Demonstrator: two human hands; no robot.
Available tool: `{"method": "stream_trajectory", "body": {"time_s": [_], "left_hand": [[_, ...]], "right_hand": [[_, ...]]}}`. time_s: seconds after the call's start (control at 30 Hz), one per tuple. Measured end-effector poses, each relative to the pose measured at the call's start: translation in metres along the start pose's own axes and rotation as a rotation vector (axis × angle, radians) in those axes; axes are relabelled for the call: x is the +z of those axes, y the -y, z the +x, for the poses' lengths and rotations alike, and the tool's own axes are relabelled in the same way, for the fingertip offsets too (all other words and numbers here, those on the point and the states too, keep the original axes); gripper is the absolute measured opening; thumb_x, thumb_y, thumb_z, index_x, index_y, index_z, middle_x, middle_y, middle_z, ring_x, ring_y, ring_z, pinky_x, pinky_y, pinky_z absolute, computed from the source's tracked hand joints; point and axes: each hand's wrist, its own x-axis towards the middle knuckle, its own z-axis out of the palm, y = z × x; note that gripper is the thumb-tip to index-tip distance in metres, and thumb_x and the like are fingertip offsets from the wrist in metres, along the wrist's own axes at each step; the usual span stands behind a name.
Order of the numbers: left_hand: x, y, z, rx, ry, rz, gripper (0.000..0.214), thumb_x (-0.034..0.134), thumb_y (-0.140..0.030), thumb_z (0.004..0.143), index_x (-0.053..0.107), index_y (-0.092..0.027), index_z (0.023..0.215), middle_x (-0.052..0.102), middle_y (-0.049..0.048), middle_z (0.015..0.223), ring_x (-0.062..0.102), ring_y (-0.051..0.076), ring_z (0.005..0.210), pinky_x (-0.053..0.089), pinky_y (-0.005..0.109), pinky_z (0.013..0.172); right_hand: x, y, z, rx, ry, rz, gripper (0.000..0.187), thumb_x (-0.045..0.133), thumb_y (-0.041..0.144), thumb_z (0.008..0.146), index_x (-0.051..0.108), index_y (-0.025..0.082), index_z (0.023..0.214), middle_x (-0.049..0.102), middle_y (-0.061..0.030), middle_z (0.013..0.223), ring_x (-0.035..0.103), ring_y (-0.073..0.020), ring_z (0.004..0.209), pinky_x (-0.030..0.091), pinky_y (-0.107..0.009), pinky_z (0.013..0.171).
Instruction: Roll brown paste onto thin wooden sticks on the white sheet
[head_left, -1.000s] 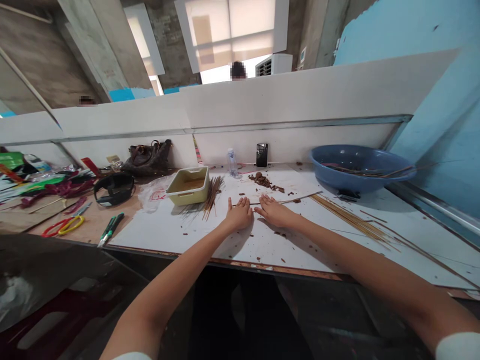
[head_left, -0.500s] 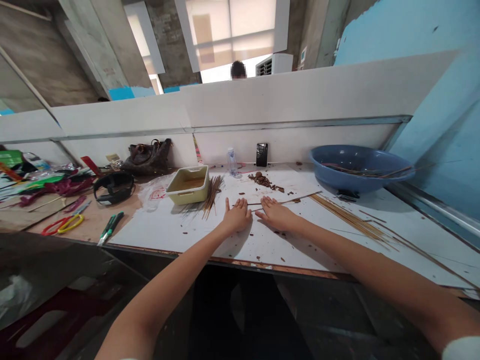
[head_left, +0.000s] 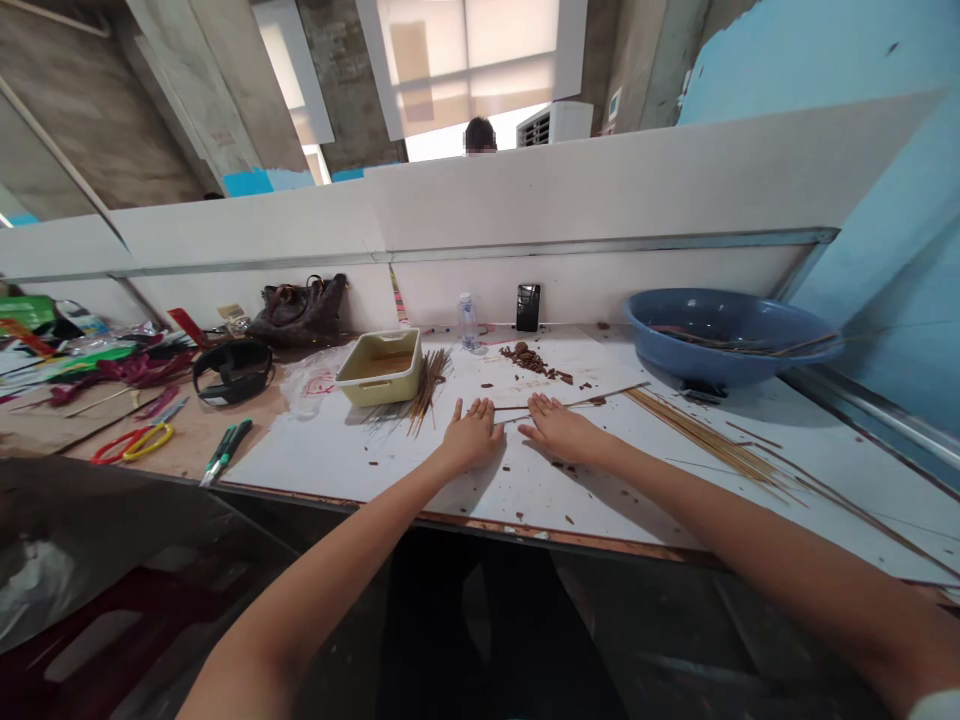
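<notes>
Brown and thin and long, that is the stick [head_left: 592, 398], and it lies flat on the white board [head_left: 330, 450], just past the fingers of both hands. What are the hands doing?

The left hand [head_left: 472, 436] and the right hand [head_left: 562, 430] are both open and flat, palms down. Neither one is closed on anything.

Does a hand touch the stick?

The right hand's fingertips [head_left: 541, 403] are right at it, but I cannot tell if they touch it. The left hand's fingertips [head_left: 480, 404] are just beside it.

What is close by?

On the left, a pile of thin brown sticks [head_left: 427, 390] sits beside a yellow tray [head_left: 379, 368]. On the right, a long bunch of sticks [head_left: 697, 435] lies on the board, below a blue bowl [head_left: 675, 360]. Brown crumbs [head_left: 529, 360] lie up past the hands.

How much room is there to move?

The hands sit between the pile and the bunch, with room on each side. The board goes on below them to the front edge [head_left: 450, 518], which has a rusty strip. Behind the crumbs, a low white wall [head_left: 570, 285] stands along the back
</notes>
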Motion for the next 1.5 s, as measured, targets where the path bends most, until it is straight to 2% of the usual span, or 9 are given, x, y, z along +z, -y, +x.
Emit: {"method": "stream_trajectory", "body": {"time_s": [0.1,0.33,0.57,0.8,1.03,1.17,1.27,1.4,1.5], "left_hand": [[0.007,0.005,-0.007,0.039,-0.004,0.008,0.069,0.027,-0.043,0.115,0.035,-0.013,0.176,0.036,0.0162,0.182,0.028,0.028,0.173,0.005,0.057,0.143],[-0.009,0.001,0.024,-0.056,0.020,-0.011,0.066,0.027,-0.034,0.115,0.037,-0.006,0.174,0.034,0.0211,0.182,0.029,0.030,0.173,0.006,0.060,0.143],[0.011,0.010,-0.007,0.042,-0.050,0.016,0.068,0.026,-0.036,0.115,0.035,-0.007,0.175,0.036,0.0180,0.182,0.028,0.028,0.173,0.004,0.058,0.143],[-0.006,0.000,0.023,-0.083,-0.002,0.001,0.066,0.027,-0.031,0.114,0.036,-0.004,0.174,0.034,0.0199,0.182,0.029,0.031,0.173,0.008,0.058,0.143],[0.016,0.008,-0.007,0.005,-0.093,0.038,0.069,0.026,-0.034,0.114,0.034,-0.002,0.175,0.035,0.0197,0.181,0.030,0.027,0.172,0.010,0.053,0.144],[0.007,0.009,0.011,-0.060,-0.045,0.034,0.069,0.025,-0.033,0.114,0.036,-0.001,0.174,0.037,0.0216,0.180,0.032,0.029,0.171,0.011,0.056,0.143],[0.000,0.007,0.023,-0.094,-0.023,0.026,0.067,0.023,-0.031,0.114,0.037,-0.005,0.174,0.037,0.0200,0.180,0.033,0.030,0.171,0.012,0.057,0.143],[0.008,0.008,0.004,-0.070,-0.024,0.028,0.069,0.024,-0.035,0.115,0.035,-0.003,0.175,0.036,0.0188,0.181,0.029,0.033,0.172,0.016,0.054,0.142],[0.011,0.010,-0.008,-0.083,-0.054,0.023,0.070,0.027,-0.038,0.114,0.035,-0.008,0.177,0.034,0.0122,0.183,0.017,0.039,0.175,0.019,0.059,0.141]], "right_hand": [[0.007,0.000,-0.011,-0.026,-0.025,0.000,0.098,0.017,0.073,0.112,0.031,0.000,0.176,0.030,-0.0276,0.182,0.027,-0.0393,0.172,0.023,-0.056,0.141],[-0.013,0.000,0.019,0.092,0.044,-0.001,0.095,0.023,0.067,0.114,0.031,-0.005,0.174,0.024,-0.0307,0.183,0.019,-0.0380,0.174,0.020,-0.052,0.141],[0.012,-0.006,-0.012,-0.032,-0.033,0.009,0.107,0.015,0.079,0.109,0.030,-0.003,0.176,0.029,-0.0277,0.182,0.027,-0.0403,0.172,0.022,-0.055,0.141],[-0.014,-0.007,0.014,0.068,0.074,-0.019,0.096,0.022,0.069,0.114,0.033,-0.006,0.173,0.026,-0.0325,0.181,0.025,-0.0395,0.173,0.025,-0.056,0.140],[0.010,-0.012,-0.014,-0.054,-0.036,-0.038,0.098,0.020,0.073,0.113,0.032,-0.002,0.175,0.032,-0.0296,0.181,0.030,-0.0394,0.171,0.026,-0.056,0.140],[-0.005,-0.013,0.007,-0.007,0.014,-0.050,0.086,0.026,0.064,0.115,0.033,0.004,0.177,0.036,-0.0280,0.179,0.032,-0.0406,0.170,0.031,-0.061,0.137],[-0.012,-0.012,0.015,0.046,0.056,-0.053,0.084,0.027,0.060,0.116,0.032,0.003,0.177,0.032,-0.0273,0.181,0.028,-0.0389,0.172,0.029,-0.059,0.138],[0.000,-0.013,-0.007,-0.035,-0.027,-0.070,0.092,0.023,0.066,0.116,0.033,-0.004,0.174,0.031,-0.0316,0.179,0.030,-0.0397,0.171,0.028,-0.058,0.139],[0.006,-0.018,-0.014,-0.095,-0.056,-0.058,0.090,0.021,0.067,0.115,0.036,0.001,0.175,0.035,-0.0303,0.178,0.035,-0.0413,0.169,0.033,-0.062,0.137]]}}
